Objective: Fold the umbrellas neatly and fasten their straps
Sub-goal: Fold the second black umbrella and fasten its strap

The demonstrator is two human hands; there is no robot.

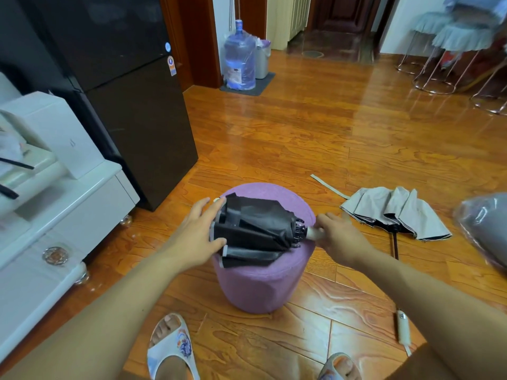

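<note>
Two hands work on the black umbrella (253, 231) on the purple stool (263, 286): left hand (197, 234) spread flat against its canopy at nine o'clock, right hand (338, 237) gripping the handle at three o'clock.

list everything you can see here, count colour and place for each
black umbrella: 1, black, collapsed, lying on the stool
stool: 1, purple, centre floor
grey umbrella: 1, grey outside, loose on floor at right
water bottle: 1, blue, far wall
bin: 1, grey, beside the bottle
fridge: 1, black, left
cabinet: 1, white, left
slippers: 2, white patterned, on the feet below
left hand: 1, fingers against the canopy end
right hand: 1, grips the white handle
</note>
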